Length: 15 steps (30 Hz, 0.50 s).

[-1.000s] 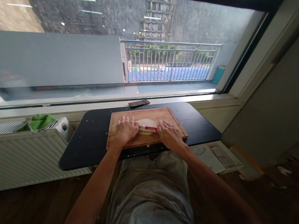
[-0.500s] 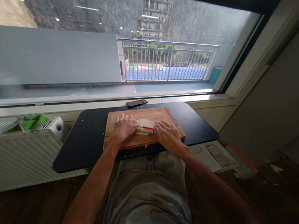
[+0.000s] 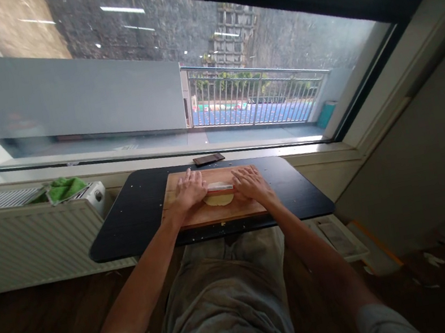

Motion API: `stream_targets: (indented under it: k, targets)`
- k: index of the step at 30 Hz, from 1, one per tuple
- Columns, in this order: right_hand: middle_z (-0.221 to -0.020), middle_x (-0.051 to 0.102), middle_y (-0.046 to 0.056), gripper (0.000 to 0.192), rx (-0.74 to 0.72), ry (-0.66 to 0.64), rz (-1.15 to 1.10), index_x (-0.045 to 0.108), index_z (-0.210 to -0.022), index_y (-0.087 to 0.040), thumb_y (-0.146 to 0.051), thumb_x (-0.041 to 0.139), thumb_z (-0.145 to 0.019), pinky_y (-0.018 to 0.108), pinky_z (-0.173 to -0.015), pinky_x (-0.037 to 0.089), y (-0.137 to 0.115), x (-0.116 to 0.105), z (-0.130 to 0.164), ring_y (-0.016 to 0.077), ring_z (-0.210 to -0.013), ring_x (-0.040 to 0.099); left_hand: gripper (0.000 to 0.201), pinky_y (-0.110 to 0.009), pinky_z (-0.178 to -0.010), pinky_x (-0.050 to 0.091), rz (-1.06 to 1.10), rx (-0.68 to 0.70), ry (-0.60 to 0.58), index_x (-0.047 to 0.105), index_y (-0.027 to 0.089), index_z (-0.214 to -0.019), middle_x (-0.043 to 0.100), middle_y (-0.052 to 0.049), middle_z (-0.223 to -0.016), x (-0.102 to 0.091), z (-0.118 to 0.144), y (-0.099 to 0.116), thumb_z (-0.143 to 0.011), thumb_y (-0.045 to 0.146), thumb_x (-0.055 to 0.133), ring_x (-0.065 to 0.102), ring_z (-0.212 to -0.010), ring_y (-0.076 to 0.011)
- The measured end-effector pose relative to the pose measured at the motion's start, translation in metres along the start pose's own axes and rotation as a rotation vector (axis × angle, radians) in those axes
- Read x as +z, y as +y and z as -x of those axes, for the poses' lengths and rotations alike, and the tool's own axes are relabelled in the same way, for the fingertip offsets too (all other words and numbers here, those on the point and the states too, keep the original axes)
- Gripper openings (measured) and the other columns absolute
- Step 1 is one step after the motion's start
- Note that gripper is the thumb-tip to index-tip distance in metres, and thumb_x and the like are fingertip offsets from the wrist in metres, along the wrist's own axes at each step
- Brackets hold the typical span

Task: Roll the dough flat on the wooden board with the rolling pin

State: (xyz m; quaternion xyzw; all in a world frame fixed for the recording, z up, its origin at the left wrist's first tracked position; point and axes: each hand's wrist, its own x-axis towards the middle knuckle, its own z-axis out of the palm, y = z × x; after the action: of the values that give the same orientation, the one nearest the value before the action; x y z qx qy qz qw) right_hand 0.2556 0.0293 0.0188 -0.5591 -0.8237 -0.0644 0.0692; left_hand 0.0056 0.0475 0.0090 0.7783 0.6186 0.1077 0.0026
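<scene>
Flat dough [image 3: 220, 199] lies on the wooden board [image 3: 231, 213], approx. in the middle, w/ a roller [image 3: 221, 188] set across its far part; mainly the near part of the dough is visible. The roller, which carries a red-and-white label, stands crosswise to the body, prob. b/c in this way both arms can press it equally.

The left hand [image 3: 190, 189] covers one end of the roller and the right hand [image 3: 250, 183] the other. Both are rather flat, fingers stretched fwd; I cannot tell if any finger bends around the roller. The hands keep to the ends, I think, so the middle remains free above the dough and the skin does not mark it.

The board rests on the black table [image 3: 129, 223], near its front edge, prob. for easy reach w/ nearly straight arms. A dark flat object [image 3: 208, 159] is behind the board, by the window, and a green cloth [image 3: 65, 189] is on the radiator [image 3: 33, 240], both apart from the hands.
</scene>
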Motion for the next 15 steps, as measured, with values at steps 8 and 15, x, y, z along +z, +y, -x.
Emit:
stream_targets:
  k: [8, 15]
  targets:
    - [-0.168, 0.052, 0.02, 0.05, -0.049, 0.012, 0.018, 0.062, -0.154, -0.012, -0.024, 0.038, -0.112, 0.057, -0.133, 0.033, -0.005, 0.004, 0.022, 0.0329, -0.161, 0.043, 0.058, -0.048, -0.129, 0.038, 0.009, 0.02, 0.039, 0.052, 0.019, -0.163, 0.062, -0.016, -0.162, 0.001, 0.03, 0.003, -0.112, 0.037, 0.032, 0.05, -0.157, -0.0317]
    - [-0.161, 0.059, 0.023, 0.05, -0.056, 0.06, 0.064, 0.06, -0.154, -0.012, -0.028, 0.035, -0.114, 0.052, -0.129, 0.04, -0.019, -0.007, 0.041, 0.0312, -0.156, 0.052, 0.053, -0.043, -0.121, 0.048, -0.017, 0.07, 0.115, 0.066, 0.011, -0.143, 0.069, -0.019, -0.149, -0.002, 0.061, 0.008, -0.114, 0.038, 0.03, 0.062, -0.144, -0.0308]
